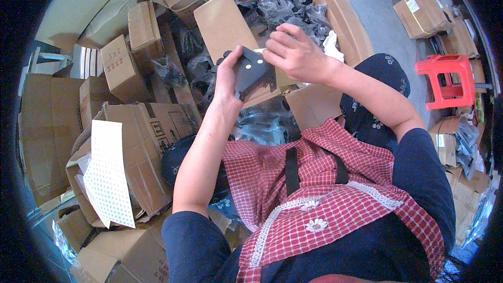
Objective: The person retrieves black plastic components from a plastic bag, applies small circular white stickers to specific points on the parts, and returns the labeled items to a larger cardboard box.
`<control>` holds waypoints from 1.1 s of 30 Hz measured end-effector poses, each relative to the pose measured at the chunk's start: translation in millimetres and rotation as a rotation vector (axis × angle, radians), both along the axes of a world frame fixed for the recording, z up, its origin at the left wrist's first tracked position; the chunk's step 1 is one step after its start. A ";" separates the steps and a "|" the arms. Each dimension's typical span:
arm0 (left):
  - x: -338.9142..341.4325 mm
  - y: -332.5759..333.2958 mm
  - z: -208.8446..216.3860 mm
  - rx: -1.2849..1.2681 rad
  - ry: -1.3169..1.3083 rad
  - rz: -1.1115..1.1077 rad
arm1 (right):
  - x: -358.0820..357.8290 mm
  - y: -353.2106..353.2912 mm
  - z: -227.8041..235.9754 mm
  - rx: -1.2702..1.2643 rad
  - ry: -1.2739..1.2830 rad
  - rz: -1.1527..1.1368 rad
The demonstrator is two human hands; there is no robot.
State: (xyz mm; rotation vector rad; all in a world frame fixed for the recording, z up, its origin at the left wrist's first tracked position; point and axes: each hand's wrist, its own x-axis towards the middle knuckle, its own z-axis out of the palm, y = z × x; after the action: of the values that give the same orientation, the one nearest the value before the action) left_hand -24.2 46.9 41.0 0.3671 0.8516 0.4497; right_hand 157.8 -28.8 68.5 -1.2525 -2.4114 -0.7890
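My left hand [226,81] is closed round a flat black part [255,72], with the thumb along its upper left edge. Two small pale round dots show on the part's face, and its right edge is jagged. Just right of the part is my right hand [297,55], its fingers curled together in a pinch near the upper edge. Whatever the pinched fingertips may hold is too small or hidden to make out. Below both hands, an open cardboard box [314,106] contains bluish clear plastic bags [267,123].
A large open carton [343,13] ahead holds many bagged dark parts [285,10]. Cardboard boxes [123,68] crowd the left, where a white sheet of small round dots [111,173] rests on a carton. A red plastic stool [448,81] stands right, near a strapped box [423,12].
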 end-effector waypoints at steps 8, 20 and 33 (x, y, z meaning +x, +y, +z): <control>-0.8 -1.4 3.2 0.005 0.012 -0.021 | 5.5 -1.9 -0.6 0.006 -0.019 0.095; -0.7 -0.4 1.2 0.081 -0.023 -0.022 | 32.8 -2.7 20.0 -0.324 0.537 0.148; 10.9 -21.3 -10.2 -0.026 -0.184 -0.199 | -7.8 -2.5 11.5 -1.404 1.379 0.053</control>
State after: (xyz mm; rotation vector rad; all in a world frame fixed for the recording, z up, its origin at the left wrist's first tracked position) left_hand -13.4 25.6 30.8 0.3761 0.6342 0.2818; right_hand 150.1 -31.3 80.0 -1.2495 -1.4399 1.5904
